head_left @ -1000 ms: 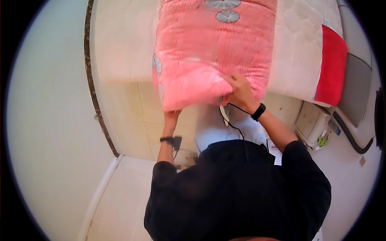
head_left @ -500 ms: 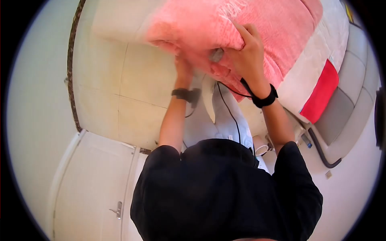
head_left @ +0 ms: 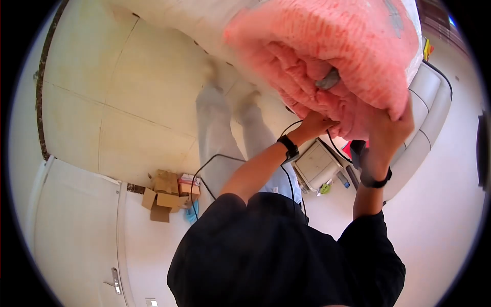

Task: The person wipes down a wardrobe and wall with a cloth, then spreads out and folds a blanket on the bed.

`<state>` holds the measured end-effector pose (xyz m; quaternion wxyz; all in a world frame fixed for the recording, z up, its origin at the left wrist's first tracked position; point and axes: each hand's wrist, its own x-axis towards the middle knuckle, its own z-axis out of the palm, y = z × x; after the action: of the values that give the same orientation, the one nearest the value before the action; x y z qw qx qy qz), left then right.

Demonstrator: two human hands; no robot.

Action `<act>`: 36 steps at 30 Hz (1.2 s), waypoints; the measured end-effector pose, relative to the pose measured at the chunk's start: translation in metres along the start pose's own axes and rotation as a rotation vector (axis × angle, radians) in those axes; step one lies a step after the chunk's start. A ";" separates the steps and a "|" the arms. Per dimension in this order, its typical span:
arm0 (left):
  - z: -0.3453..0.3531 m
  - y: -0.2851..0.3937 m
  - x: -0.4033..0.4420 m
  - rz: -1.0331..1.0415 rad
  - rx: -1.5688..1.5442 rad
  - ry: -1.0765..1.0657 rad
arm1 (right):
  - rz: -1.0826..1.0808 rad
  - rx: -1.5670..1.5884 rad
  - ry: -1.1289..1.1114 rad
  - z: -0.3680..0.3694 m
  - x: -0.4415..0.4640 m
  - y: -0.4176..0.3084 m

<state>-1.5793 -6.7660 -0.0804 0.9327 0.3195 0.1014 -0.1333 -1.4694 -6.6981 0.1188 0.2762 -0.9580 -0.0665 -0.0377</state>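
Note:
A thick pink fleecy blanket (head_left: pixel 327 41), bunched into a rolled bundle, is held up in front of me over a pale bed. My left hand (head_left: pixel 313 126) has its fingers closed on the lower edge of the bundle. At the lower right corner my right hand (head_left: pixel 391 130) grips the blanket, part of its fingers hidden by the cloth. Among the folds shows a small grey piece (head_left: pixel 328 79) that I cannot make out. Both wrists wear black bands, and a thin black cable (head_left: pixel 333 146) hangs near my left hand.
White bedding (head_left: pixel 179 13) lies at the top. A grey sofa (head_left: pixel 417 128) stands on the right, beside a small white cabinet (head_left: pixel 317 166). Open cardboard boxes (head_left: pixel 162 199) sit on the floor near a white door (head_left: pixel 76 220). Some red cloth (head_left: pixel 349 150) shows under the bundle.
The blanket and both hands have shifted right, and the bundle now looks more gathered up. My view has turned, bringing the boxes and cabinet into sight.

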 end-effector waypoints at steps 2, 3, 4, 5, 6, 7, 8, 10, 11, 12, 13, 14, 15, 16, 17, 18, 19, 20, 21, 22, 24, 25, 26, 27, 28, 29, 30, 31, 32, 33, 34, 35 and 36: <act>-0.020 -0.007 0.021 -0.083 0.110 -0.039 | 0.026 -0.025 -0.058 0.017 -0.004 -0.006; -0.032 -0.010 0.027 -0.138 0.149 -0.054 | 0.035 -0.050 -0.094 0.027 -0.008 -0.003; -0.044 -0.020 0.034 -0.193 0.188 -0.071 | 0.051 -0.076 -0.133 0.040 -0.010 0.004; -0.057 -0.031 0.028 -0.276 0.174 -0.043 | 0.043 -0.059 -0.216 0.054 -0.016 0.019; -0.070 -0.053 0.020 -0.308 0.169 -0.037 | 0.029 -0.041 -0.301 0.067 -0.023 0.038; -0.083 -0.074 0.012 -0.339 0.164 -0.030 | -0.004 -0.049 -0.322 0.072 -0.031 0.051; -0.101 -0.102 0.002 -0.321 0.176 -0.043 | -0.042 -0.049 -0.343 0.078 -0.039 0.065; -0.112 -0.092 -0.010 -0.228 0.287 -0.011 | 0.027 -0.021 -0.377 0.069 -0.051 0.089; -0.107 -0.083 -0.023 -0.159 0.387 0.030 | 0.031 -0.006 -0.380 0.061 -0.055 0.099; -0.099 -0.073 -0.034 -0.090 0.489 0.071 | 0.064 0.003 -0.413 0.053 -0.058 0.107; -0.090 -0.079 -0.036 -0.117 0.504 0.045 | 0.098 0.010 -0.446 0.044 -0.060 0.115; -0.081 -0.085 -0.036 -0.147 0.319 0.040 | 0.115 0.066 -0.501 0.034 -0.061 0.122; -0.071 -0.086 -0.035 -0.179 0.132 0.033 | 0.133 0.120 -0.552 0.024 -0.063 0.128; -0.062 -0.089 -0.036 -0.211 -0.055 0.027 | 0.151 0.175 -0.603 0.014 -0.067 0.132; -0.064 -0.092 -0.033 -0.252 -0.100 -0.026 | 0.182 0.311 -0.680 0.003 -0.072 0.134; -0.064 -0.106 -0.032 -0.229 -0.070 0.006 | 0.083 0.205 -0.648 -0.006 -0.080 0.143; -0.067 -0.123 -0.032 -0.202 -0.039 0.040 | -0.019 0.100 -0.615 -0.016 -0.087 0.153; -0.070 -0.139 -0.033 -0.172 -0.005 0.077 | -0.123 -0.002 -0.581 -0.022 -0.094 0.161; -0.073 -0.133 -0.036 -0.240 0.202 -0.010 | -0.193 -0.092 -0.492 -0.027 -0.101 0.165; -0.067 -0.132 -0.038 -0.211 0.220 0.011 | -0.161 -0.142 -0.462 -0.030 -0.109 0.174; -0.053 -0.144 -0.042 -0.156 0.258 0.049 | -0.090 -0.244 -0.401 -0.033 -0.129 0.197; -0.048 -0.154 -0.038 -0.203 0.418 0.004 | -0.155 -0.230 -0.297 -0.025 -0.136 0.206; -0.045 -0.164 -0.034 -0.155 0.386 -0.014 | -0.175 -0.218 -0.273 -0.021 -0.138 0.216; -0.037 -0.162 -0.027 -0.106 0.351 -0.031 | -0.196 -0.208 -0.252 -0.018 -0.137 0.226; -0.028 -0.163 -0.024 -0.059 0.314 -0.043 | -0.218 -0.196 -0.236 -0.015 -0.136 0.231; -0.022 -0.163 -0.026 -0.032 0.308 -0.008 | -0.282 -0.152 -0.183 -0.013 -0.126 0.230; -0.019 -0.161 -0.027 0.000 0.307 0.032 | -0.269 -0.127 -0.174 -0.017 -0.123 0.227; -0.020 -0.160 -0.025 0.036 0.311 0.072 | -0.260 -0.096 -0.162 -0.018 -0.119 0.223; -0.017 -0.159 -0.019 0.144 0.462 0.145 | -0.251 -0.064 -0.148 -0.020 -0.115 0.219; -0.011 -0.161 -0.012 0.247 0.610 0.215 | -0.313 -0.051 -0.136 -0.024 -0.113 0.210; -0.005 -0.155 -0.008 0.344 0.756 0.285 | -0.308 -0.050 -0.110 -0.027 -0.115 0.201; -0.002 -0.148 -0.003 0.152 0.738 0.159 | -0.303 -0.051 -0.082 -0.029 -0.120 0.192; 0.000 -0.154 0.003 0.168 0.679 0.231 | -0.300 -0.054 -0.054 -0.027 -0.122 0.185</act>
<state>-1.6245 -6.8834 -0.1685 0.7637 0.6309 0.1293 -0.0453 -1.5635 -6.8804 0.0316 0.2399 -0.9450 -0.2154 -0.0547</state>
